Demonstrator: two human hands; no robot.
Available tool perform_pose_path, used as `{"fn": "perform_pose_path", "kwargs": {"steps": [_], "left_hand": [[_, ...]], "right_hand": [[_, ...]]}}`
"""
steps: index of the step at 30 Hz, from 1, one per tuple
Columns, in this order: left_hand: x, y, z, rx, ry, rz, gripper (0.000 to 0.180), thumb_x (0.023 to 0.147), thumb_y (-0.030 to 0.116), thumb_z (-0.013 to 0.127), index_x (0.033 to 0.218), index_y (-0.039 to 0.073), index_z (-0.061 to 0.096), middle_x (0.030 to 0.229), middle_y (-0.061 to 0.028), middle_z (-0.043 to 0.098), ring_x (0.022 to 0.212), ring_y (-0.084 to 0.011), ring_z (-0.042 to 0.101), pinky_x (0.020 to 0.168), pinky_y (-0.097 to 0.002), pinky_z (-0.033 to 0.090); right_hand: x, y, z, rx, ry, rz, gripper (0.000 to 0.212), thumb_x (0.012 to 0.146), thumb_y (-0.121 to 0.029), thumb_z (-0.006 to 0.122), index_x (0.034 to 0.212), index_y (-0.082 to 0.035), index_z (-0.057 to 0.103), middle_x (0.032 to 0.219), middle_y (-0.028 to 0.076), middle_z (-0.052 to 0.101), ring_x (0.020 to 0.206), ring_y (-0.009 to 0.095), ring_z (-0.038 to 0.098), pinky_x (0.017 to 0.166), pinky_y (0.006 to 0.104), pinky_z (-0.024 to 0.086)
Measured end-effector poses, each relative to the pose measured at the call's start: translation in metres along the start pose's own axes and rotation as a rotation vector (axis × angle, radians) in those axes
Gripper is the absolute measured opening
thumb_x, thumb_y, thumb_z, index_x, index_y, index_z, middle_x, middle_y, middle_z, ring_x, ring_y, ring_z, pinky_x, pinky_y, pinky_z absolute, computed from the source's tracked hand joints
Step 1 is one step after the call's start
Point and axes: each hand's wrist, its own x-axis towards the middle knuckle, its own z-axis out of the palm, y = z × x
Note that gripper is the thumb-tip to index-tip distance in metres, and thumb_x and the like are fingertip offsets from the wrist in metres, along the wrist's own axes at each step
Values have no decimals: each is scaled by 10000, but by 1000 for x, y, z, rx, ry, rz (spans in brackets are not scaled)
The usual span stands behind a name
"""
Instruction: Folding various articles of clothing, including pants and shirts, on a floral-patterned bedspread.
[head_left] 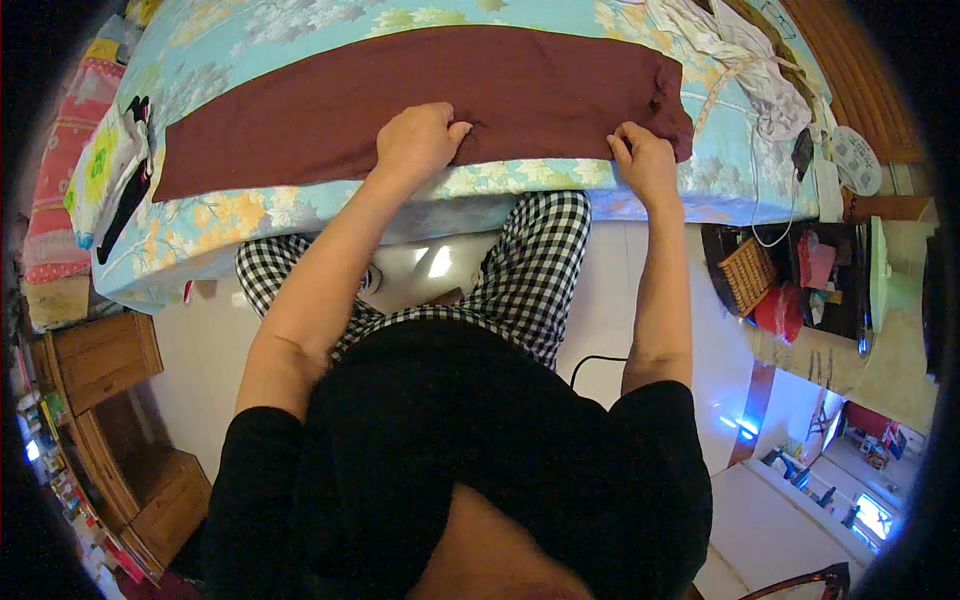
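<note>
A pair of maroon trousers (330, 110), folded lengthwise into a long strip, lies across the bed in front of me. The gathered end, which looks like the waistband, is at the right, and the narrower end reaches to the left. My left hand (418, 140) rests on the cloth near its middle, fingers curled and pinching up a small fold. At the near edge by the gathered end, my right hand (645, 160) has thumb and fingers pinched together on the fabric. The fingertips of both hands are partly hidden.
The bed has a light blue floral sheet (230, 215). Folded clothes (108, 180) lie at its left, white garments (770, 90) at its right. A white fan-like object (855, 160) and a wicker basket (748, 275) are at right. Wooden cabinets (110, 360) stand lower left.
</note>
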Motion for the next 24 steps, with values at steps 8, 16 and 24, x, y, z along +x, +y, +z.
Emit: {"fn": "perform_pose_path", "kwargs": {"steps": [8,16,24], "left_hand": [[9,-4,1,66,-88,-25,270,825,320,563,930,78,624,954,-133,642,912,-319,603,754,-428,478],[-36,-59,-14,-133,69,205,333,703,201,674,1004,92,585,925,-112,636,881,-290,598,746,-413,459],[-48,-104,-6,81,422,412,260,728,72,589,986,99,605,893,-75,636,840,-243,575,778,-400,392]], "right_hand": [[-30,-151,36,332,137,-484,435,799,-190,584,1179,3,498,1237,163,504,1170,322,452,1007,427,327],[-20,-146,68,81,-6,-430,603,831,-348,553,1302,-6,398,1404,154,334,1307,275,308,1059,433,262],[-22,-149,69,58,24,-399,622,814,-375,565,1309,-37,400,1412,158,316,1309,303,294,1050,449,264]]}}
